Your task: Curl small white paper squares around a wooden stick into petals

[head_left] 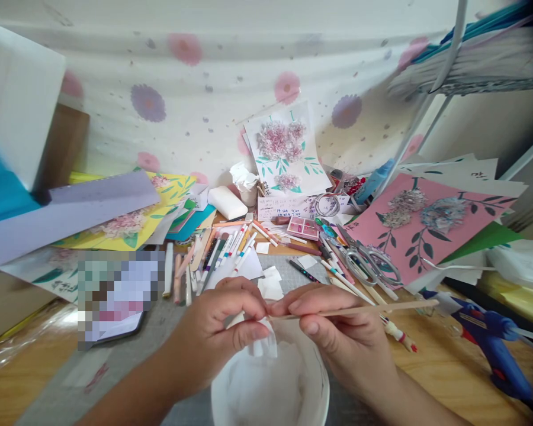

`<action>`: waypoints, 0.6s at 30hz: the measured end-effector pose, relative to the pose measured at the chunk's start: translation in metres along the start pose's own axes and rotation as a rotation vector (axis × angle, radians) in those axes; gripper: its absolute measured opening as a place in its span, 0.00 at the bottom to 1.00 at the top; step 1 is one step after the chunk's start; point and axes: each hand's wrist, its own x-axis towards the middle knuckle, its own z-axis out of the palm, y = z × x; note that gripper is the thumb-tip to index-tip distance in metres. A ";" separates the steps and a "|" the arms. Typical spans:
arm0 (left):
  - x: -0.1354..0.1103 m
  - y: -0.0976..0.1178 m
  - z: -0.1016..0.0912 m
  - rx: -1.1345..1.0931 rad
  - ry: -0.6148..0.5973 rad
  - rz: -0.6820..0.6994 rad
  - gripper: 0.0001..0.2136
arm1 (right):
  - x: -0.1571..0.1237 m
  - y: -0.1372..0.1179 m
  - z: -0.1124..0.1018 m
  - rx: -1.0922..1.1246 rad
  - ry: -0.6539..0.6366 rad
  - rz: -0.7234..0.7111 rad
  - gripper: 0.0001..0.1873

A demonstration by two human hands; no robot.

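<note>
Above a white bowl point(322, 390) my two hands meet, fingertips touching or nearly so. My left hand point(224, 337) pinches a small piece of white tissue paper point(270, 344) that hangs down over the bowl. Between thumb and fingers my right hand point(346, 337) grips a thin wooden stick point(395, 306), which points out to the right. The stick's other end runs in toward the tissue, partly hidden by my fingers. Pale white material lies inside the bowl. Just beyond my hands, small white paper squares point(270, 284) rest on the grey mat.
Markers point(222, 254) lie scattered behind my hands. At right are scissors point(368, 263), a blue glue gun point(488, 337) and a pink flower picture point(430, 231). A phone point(119, 302) sits at left. At the back stands a white flower picture point(288, 148).
</note>
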 end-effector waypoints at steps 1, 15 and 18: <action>0.000 0.000 0.000 0.007 0.002 0.005 0.13 | 0.000 -0.001 0.000 -0.009 -0.005 0.000 0.09; -0.002 -0.005 0.001 0.164 0.112 0.073 0.05 | 0.001 -0.005 0.000 -0.143 -0.051 -0.114 0.17; -0.005 -0.005 0.000 0.249 0.258 0.190 0.08 | 0.001 -0.005 0.001 -0.167 -0.008 -0.147 0.16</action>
